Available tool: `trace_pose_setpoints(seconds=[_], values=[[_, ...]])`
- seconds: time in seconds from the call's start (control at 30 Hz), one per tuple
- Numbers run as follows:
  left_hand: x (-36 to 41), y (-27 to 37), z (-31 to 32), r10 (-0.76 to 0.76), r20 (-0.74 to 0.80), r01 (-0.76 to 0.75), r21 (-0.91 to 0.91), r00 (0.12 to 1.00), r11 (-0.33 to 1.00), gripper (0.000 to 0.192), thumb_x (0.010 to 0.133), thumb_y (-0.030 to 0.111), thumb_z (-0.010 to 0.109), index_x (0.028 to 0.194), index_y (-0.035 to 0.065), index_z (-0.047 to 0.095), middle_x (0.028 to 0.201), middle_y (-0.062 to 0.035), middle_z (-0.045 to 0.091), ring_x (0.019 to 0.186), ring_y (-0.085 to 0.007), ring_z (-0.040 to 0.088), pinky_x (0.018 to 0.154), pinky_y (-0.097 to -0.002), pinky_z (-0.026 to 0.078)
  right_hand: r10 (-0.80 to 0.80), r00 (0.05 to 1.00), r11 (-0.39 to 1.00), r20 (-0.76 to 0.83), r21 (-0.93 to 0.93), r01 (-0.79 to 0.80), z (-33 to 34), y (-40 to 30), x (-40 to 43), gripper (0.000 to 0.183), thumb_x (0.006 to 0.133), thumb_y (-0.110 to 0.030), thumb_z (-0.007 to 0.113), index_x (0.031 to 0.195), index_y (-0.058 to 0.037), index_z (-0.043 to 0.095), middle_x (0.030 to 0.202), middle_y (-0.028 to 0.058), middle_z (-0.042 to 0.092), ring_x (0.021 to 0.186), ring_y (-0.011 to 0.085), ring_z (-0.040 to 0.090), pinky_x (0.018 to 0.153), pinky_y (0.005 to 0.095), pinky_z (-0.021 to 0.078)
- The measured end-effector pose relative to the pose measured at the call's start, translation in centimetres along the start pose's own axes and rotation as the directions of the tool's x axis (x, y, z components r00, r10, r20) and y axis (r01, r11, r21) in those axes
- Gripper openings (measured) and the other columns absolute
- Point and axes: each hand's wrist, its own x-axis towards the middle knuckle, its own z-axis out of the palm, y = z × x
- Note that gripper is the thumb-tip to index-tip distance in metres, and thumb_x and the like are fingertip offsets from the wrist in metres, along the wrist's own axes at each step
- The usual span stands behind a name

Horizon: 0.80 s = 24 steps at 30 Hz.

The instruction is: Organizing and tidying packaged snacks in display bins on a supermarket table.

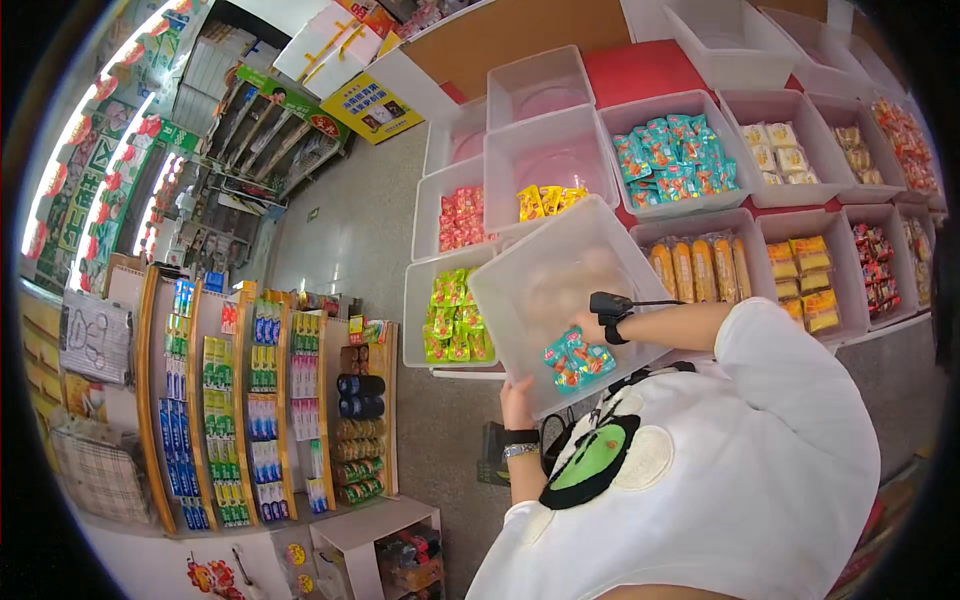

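Observation:
A translucent plastic bin is tilted in front of my body, over the front edge of the display. My left hand grips its near left corner. Inside it, several teal snack packets lie towards the near end. My right hand reaches into the bin and touches the upper side of these packets; its fingers are partly hidden, so a firm grip cannot be made out. Matching teal packets fill part of another bin farther back. Yellow packets sit in the bin just beyond the tilted one.
Green packets and pink packets occupy bins on the left. To the right stand bins of long wrapped bread and yellow-wrapped snacks. A shelf rack with toothpaste boxes stands at left, beyond the floor.

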Motion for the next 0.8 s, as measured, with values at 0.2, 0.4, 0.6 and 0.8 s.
trace_pose_setpoints(seconds=[0.2, 0.4, 0.6, 0.8], values=[[-0.5, 0.6, 0.3, 0.01, 0.033, -0.006, -0.119, 0.999, 0.993, 0.034, 0.069, 0.004, 0.053, 0.102, -0.0002, 0.049, 0.092, -0.007, 0.055, 0.082, -0.0167, 0.053, 0.07, -0.0278, 0.042, 0.075, 0.982, 0.979, 0.171, -0.199, -0.041, -3.2, -3.7, -0.7, 0.044, 0.055, -0.021, 0.065, 0.096, -0.0084, 0.057, 0.091, 0.0174, 0.055, 0.083, 0.0286, 0.054, 0.072, 0.038, 0.0429], [-0.3, 1.1, 0.6, 0.006, 0.047, 0.0, -0.125, 0.999, 0.992, 0.033, 0.069, 0.002, 0.051, 0.102, -0.0011, 0.049, 0.093, -0.0073, 0.055, 0.082, -0.017, 0.053, 0.07, -0.0284, 0.042, -0.003, 0.993, 0.965, 0.119, -0.261, 0.034, -4.2, -4.4, -0.2, 0.05, 0.058, -0.031, 0.065, 0.102, -0.0079, 0.053, 0.094, 0.0165, 0.05, 0.084, 0.0314, 0.05, 0.074, 0.0385, 0.0412], [-0.8, 1.6, 0.8, 0.006, 0.008, -0.005, -0.084, 1.0, 0.996, 0.034, 0.069, 0.002, 0.051, 0.104, -0.0007, 0.048, 0.094, -0.0068, 0.055, 0.082, -0.0163, 0.052, 0.071, -0.0276, 0.042, -0.176, 0.982, 0.949, -0.068, 0.254, 0.187, -15.4, -8.3, -3.9, 0.027, 0.071, -0.023, 0.057, 0.092, -0.0058, 0.053, 0.098, 0.0078, 0.048, 0.093, 0.019, 0.047, 0.074, 0.0294, 0.0408], [-1.3, 1.9, 1.3, 0.018, 0.002, -0.018, -0.146, 1.0, 0.989, 0.045, 0.07, 0.003, 0.051, 0.114, -0.0004, 0.042, 0.101, -0.0074, 0.052, 0.086, -0.0168, 0.051, 0.072, -0.0277, 0.041, -0.103, 0.905, 0.973, -0.414, -0.231, 0.005, -24.3, -0.1, -6.2, 0.021, 0.071, -0.02, 0.054, 0.084, -0.0036, 0.052, 0.094, 0.0115, 0.051, 0.091, 0.0273, 0.046, 0.079, 0.0348, 0.0373]])
